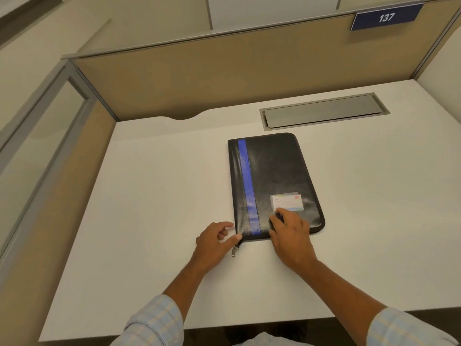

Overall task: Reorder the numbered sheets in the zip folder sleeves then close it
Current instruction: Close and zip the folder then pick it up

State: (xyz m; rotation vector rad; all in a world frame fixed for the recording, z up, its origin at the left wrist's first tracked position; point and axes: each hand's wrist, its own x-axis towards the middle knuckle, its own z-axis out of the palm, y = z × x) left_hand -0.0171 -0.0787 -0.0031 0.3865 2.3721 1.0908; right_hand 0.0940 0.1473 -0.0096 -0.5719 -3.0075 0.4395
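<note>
The zip folder [272,171] lies flat and closed on the desk [149,221], its near end under both hands and its length running away from them. It is black, with a blue stripe [247,186] just beyond the left hand and a label card [287,202] just past the right fingertips. No numbered sheets show, so their order cannot be judged.

The right hand [290,236] rests palm-down on the near end of the cover, fingers relaxed and gripping nothing. The left hand [214,243] sits beside the near left corner, fingers loosely curled around nothing and the thumb tip touching that corner. The zipper pull [233,251] hangs free just under the thumb, ungrasped.

The likely trouble is at that corner. If the pull is tugged while the right hand presses only lightly, the folder will probably skid on the smooth desk. The small pull could slip from a shallow pinch. The zip may also catch at the rounded corners if dragged at an angle.

Well beyond both hands are a grey cable hatch [324,111] and the tan partition [199,78].
</note>
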